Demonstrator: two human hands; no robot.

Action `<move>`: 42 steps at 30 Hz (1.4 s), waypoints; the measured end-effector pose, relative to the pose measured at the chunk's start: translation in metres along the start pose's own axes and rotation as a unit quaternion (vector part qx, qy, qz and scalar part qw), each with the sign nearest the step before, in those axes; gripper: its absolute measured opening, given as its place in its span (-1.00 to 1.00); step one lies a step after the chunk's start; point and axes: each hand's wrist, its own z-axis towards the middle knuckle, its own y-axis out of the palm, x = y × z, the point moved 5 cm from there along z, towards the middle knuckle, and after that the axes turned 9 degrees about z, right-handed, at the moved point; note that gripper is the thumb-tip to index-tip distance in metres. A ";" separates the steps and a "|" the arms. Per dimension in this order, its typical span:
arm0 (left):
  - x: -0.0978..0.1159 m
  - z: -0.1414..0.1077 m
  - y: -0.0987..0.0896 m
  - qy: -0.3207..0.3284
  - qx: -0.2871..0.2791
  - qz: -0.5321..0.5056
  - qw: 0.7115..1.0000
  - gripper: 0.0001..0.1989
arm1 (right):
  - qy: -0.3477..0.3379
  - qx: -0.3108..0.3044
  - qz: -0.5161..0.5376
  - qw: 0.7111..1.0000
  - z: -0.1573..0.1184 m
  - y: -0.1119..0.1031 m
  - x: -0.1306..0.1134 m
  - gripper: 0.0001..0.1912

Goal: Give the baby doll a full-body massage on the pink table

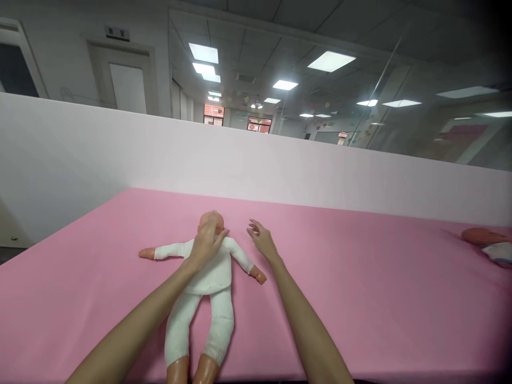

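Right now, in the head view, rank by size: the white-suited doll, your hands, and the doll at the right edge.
1. White-suited doll
2. Doll at the right edge, cut off and farther away, so unsure against the hands
3. Left hand and right hand, which look alike

**Pink-covered platform carrying two baby dolls**

A broad platform under smooth pink cloth filled the lower part of the frame, running from the bottom edge up to a pale wall. Near the lower middle, a vinyl baby doll in a white suit lay on its back with arms spread and feet toward the near edge. Well apart at the right edge, a second doll lay partly wrapped in a white cloth, cut off by the frame.
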 end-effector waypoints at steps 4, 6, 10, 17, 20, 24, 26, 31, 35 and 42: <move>0.030 0.014 0.072 -0.200 -0.108 -0.337 0.914 -0.32 | -0.022 0.057 -0.140 0.988 -0.003 -0.041 0.018 -0.48; 0.037 0.013 0.113 -0.337 -0.140 -0.496 0.788 -0.23 | -0.034 0.027 -0.170 0.984 -0.010 -0.045 0.026 -0.43; 0.039 0.011 0.154 -0.447 -0.120 -0.596 0.657 -0.18 | -0.049 -0.032 -0.182 0.981 -0.024 -0.038 0.035 -0.38; 0.037 0.007 0.164 -0.438 -0.115 -0.624 0.637 -0.16 | -0.042 -0.036 -0.148 0.987 -0.028 -0.032 0.042 -0.36; 0.040 0.007 0.156 -0.440 -0.107 -0.620 0.641 -0.18 | -0.039 -0.032 -0.122 0.991 -0.027 -0.033 0.035 -0.32; 0.056 0.009 0.136 -0.377 -0.133 -0.610 0.684 -0.22 | -0.010 0.033 -0.024 0.999 -0.049 -0.012 0.006 -0.16; 0.065 0.005 0.125 -0.315 -0.145 -0.573 0.742 -0.29 | 0.012 0.054 0.053 0.997 -0.070 0.015 -0.017 -0.11; 0.075 -0.028 0.092 -0.227 -0.076 -0.493 0.837 -0.32 | -0.083 0.004 0.041 0.996 -0.095 0.070 -0.097 0.03; 0.072 -0.044 0.055 -0.232 -0.115 -0.531 0.807 -0.26 | -0.052 0.011 0.033 0.998 -0.085 0.070 -0.120 -0.14; 0.075 -0.069 0.019 -0.192 0.002 -0.491 0.849 -0.17 | -0.112 -0.062 -0.019 0.992 -0.129 0.120 -0.152 -0.07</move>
